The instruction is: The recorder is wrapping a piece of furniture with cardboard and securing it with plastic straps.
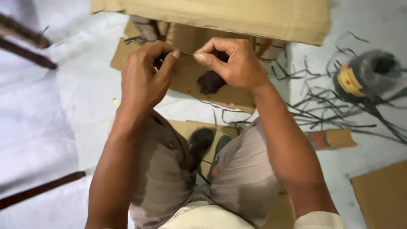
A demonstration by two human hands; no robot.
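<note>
Hands are meeting in front of my chest as I am sitting on the floor. I am pinching a thin, pale, stiff strand (186, 54) between my left hand (144, 78) and my right hand (235, 63); the strand is bridging the short gap between the two sets of fingertips. My left fingers are curling shut around something small and dark that I cannot make out. My right thumb and forefinger are closing on the strand's other end, and a dark brown, soft-looking lump (210, 81) is hanging just under that palm, touching it.

To my judgement, doing this well is a matter of keeping both pinches firm and close together, so that the strand is staying taut and not slipping or bending between them.

Beyond my fingers a flat brown cardboard sheet (186, 80) is lying on the white floor, and above it a large brown cardboard box (220, 17) is standing. Well to the right of my right hand a round grey spool with a yellow band (366, 76) is resting among loose dark strips (322, 106).
</note>
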